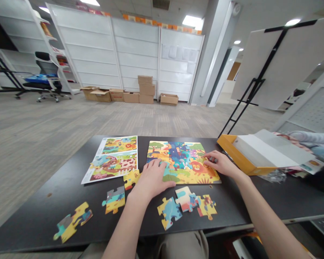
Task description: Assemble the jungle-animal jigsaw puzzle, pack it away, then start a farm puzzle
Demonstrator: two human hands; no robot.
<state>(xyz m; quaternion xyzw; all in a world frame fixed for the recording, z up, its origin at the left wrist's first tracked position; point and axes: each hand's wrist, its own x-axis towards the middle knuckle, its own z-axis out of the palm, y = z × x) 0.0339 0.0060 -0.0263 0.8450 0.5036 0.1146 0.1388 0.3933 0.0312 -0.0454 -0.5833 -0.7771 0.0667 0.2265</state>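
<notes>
A jigsaw puzzle (183,162) of bright animals, with a lion at its lower right, lies joined on the black table. My left hand (155,178) rests over its lower left corner, fingers stretched and thumb spread along the bottom edge. At the right edge, beside the lion, my right hand (218,163) touches the puzzle with bent fingers set apart; something small and grey shows among them. Loose puzzle pieces lie nearer me: a blue one (170,213), a cream one (185,199) and a yellow one (206,207). A yellow piece (131,178) sits left of my left wrist.
A printed picture sheet (115,160) lies at the left. More pieces (115,199) and a joined pair (73,222) are on the near left of the table (43,212). An opened yellow box (243,158) stands at the right, near plastic wrapping (275,176).
</notes>
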